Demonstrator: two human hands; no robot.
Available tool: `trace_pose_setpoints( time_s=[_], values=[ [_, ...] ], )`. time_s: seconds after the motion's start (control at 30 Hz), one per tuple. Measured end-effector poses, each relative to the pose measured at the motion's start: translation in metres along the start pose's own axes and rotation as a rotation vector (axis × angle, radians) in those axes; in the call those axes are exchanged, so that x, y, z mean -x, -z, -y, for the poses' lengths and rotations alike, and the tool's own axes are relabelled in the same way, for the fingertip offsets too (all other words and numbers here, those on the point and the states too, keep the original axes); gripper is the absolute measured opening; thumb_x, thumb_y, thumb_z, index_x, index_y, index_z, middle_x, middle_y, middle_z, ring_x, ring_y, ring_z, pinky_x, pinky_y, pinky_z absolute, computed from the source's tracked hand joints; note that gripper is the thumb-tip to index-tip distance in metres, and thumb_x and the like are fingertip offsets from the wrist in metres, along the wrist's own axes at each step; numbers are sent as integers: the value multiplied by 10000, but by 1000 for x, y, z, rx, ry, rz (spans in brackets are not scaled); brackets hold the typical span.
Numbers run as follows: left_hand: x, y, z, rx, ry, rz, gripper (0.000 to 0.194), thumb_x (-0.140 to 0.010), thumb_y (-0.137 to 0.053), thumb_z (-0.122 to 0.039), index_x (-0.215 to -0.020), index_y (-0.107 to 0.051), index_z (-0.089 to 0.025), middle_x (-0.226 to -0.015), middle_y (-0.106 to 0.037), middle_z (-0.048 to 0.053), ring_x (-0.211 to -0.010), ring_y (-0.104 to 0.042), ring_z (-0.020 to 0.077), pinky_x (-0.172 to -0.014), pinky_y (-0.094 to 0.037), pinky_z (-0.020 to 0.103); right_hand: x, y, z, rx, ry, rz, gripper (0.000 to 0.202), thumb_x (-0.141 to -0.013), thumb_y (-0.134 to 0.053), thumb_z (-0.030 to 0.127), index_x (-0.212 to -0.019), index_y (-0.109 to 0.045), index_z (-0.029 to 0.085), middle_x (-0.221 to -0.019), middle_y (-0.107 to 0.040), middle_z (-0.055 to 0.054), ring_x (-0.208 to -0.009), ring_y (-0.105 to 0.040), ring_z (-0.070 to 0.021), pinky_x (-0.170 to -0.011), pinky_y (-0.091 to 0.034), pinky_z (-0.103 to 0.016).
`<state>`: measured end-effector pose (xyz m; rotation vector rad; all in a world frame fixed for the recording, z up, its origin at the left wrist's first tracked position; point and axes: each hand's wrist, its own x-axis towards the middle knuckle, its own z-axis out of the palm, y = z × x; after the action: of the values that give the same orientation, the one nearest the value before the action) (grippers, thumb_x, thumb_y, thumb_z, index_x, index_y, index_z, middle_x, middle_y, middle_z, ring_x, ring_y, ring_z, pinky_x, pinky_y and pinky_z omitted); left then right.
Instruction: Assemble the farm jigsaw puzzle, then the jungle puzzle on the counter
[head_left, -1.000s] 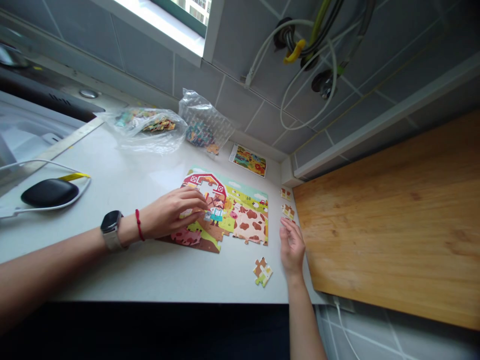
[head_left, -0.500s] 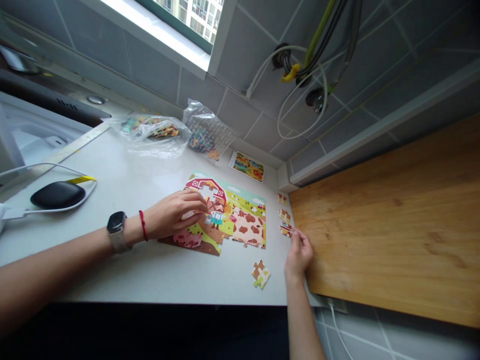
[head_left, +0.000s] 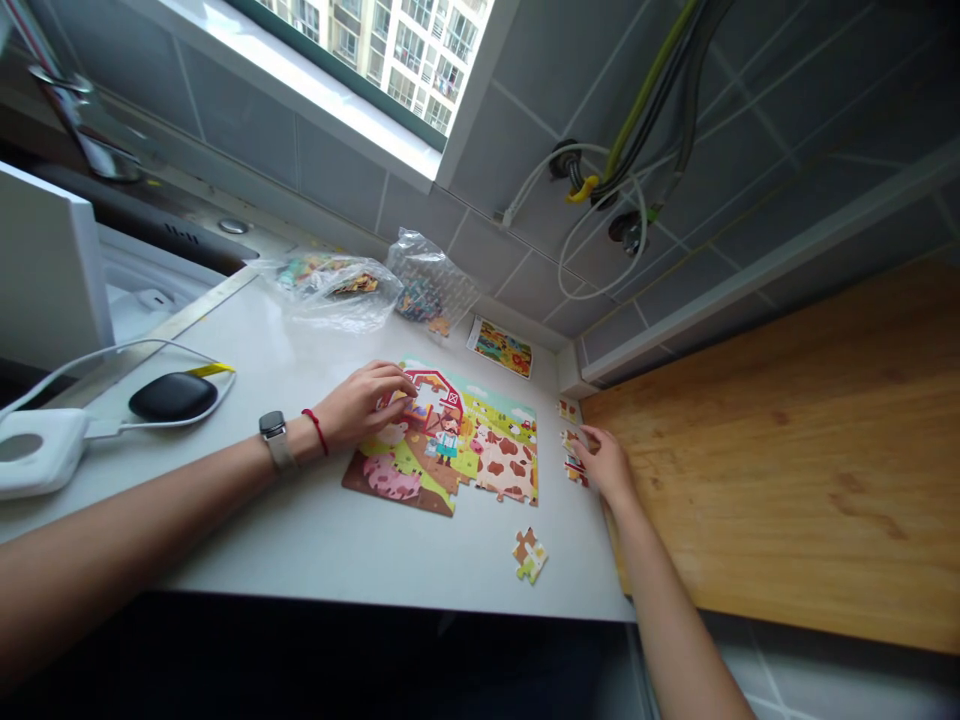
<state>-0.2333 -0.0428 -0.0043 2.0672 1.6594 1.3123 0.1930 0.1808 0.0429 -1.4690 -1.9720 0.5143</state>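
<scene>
A partly joined farm jigsaw puzzle (head_left: 506, 465) lies on the white counter, showing a barn, a farmer, a pig and a cow. My left hand (head_left: 367, 402) rests palm down on its upper left, fingers stretched out over the barn, where a gap shows. At the counter's right side my right hand (head_left: 606, 465) has thumb and index finger closing on the middle puzzle piece (head_left: 570, 440) of a short column; the fingers partly cover it. Above it lies a brown puzzle piece (head_left: 568, 410), below it a red and white puzzle piece (head_left: 576, 472). A loose puzzle piece (head_left: 530, 556) sits near the front edge.
Plastic bags of pieces (head_left: 337, 290) (head_left: 431, 290) and a small picture card (head_left: 500, 347) lie along the back. A wooden board (head_left: 772, 450) borders the right. A black oval device (head_left: 172, 397) and a white charger with cable (head_left: 41, 455) are at left.
My right hand has moved from the lowest piece in the column up to the middle one. My left hand stays over the barn. The view has shifted slightly.
</scene>
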Motion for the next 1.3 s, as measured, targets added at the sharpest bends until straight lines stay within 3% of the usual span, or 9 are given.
trace_pose_setpoints(
  time_s=[0.17,0.3,0.4,0.53,0.67,0.87,0.97,1.07,1.3],
  values=[
    [0,-1,4,3,26,1,245,-1018,-540,-335,-1004,-743,-199,-1058,-770,88,-1055,-672,258,-998,-537,455,-26,8,1,45,-144,223,376,-415,-954,184,-733,-754,184,-661,-696,3,-593,-645,-218,-743,-582,-484],
    [0,-1,4,3,21,-7,244,-1019,-531,-325,-999,-738,-197,-1053,-767,92,-1043,-675,258,-992,-535,454,-23,14,2,67,-230,321,486,-261,-934,74,-701,-757,177,-593,-694,37,-524,-594,-170,-634,-545,-373],
    [-1,2,5,-8,8,3,259,-1024,-526,-338,-1014,-737,-187,-1071,-765,103,-1055,-673,269,-996,-530,460,-13,18,4,100,-272,367,480,-238,-915,64,-675,-745,164,-525,-659,63,-495,-580,-158,-564,-488,-302],
    [-2,5,7,-27,26,-17,228,-1008,-548,-316,-1042,-736,-191,-1091,-763,99,-1065,-674,266,-1000,-525,445,0,19,16,137,-279,435,392,-317,-917,117,-660,-735,165,-454,-608,75,-462,-572,-160,-517,-429,-264],
    [-2,7,6,-39,26,-4,212,-1006,-550,-295,-1028,-733,-191,-1071,-766,95,-1053,-681,258,-995,-529,432,4,22,39,157,-189,520,208,-482,-894,209,-554,-700,183,-496,-665,1,-516,-597,-184,-556,-443,-280],
    [-2,8,8,-109,54,-20,241,-1013,-521,-275,-1096,-720,-169,-1078,-764,116,-1034,-676,276,-956,-550,454,4,16,104,136,47,546,141,-714,-800,349,-716,-784,209,-780,-787,-58,-736,-691,-231,-736,-522,-333],
    [-1,9,12,-136,84,-62,255,-1020,-517,-278,-1137,-721,-179,-1093,-763,113,-1040,-674,277,-953,-553,464,8,-6,146,53,234,644,249,-816,-742,420,-929,-816,212,-867,-810,-67,-767,-715,-233,-728,-538,-336],
    [-1,7,15,-135,79,-56,238,-1004,-539,-258,-1111,-744,-199,-1087,-760,102,-1043,-670,266,-965,-553,457,8,-45,178,-73,285,730,318,-818,-755,445,-1004,-809,193,-897,-809,-66,-794,-718,-217,-731,-540,-317],
    [-1,8,17,-135,41,12,235,-982,-565,-188,-1071,-781,-210,-1111,-755,96,-1071,-645,256,-1007,-535,464,1,-148,188,-204,209,811,323,-760,-795,466,-865,-795,160,-797,-794,-59,-681,-689,-182,-655,-533,-288]
  ],
)
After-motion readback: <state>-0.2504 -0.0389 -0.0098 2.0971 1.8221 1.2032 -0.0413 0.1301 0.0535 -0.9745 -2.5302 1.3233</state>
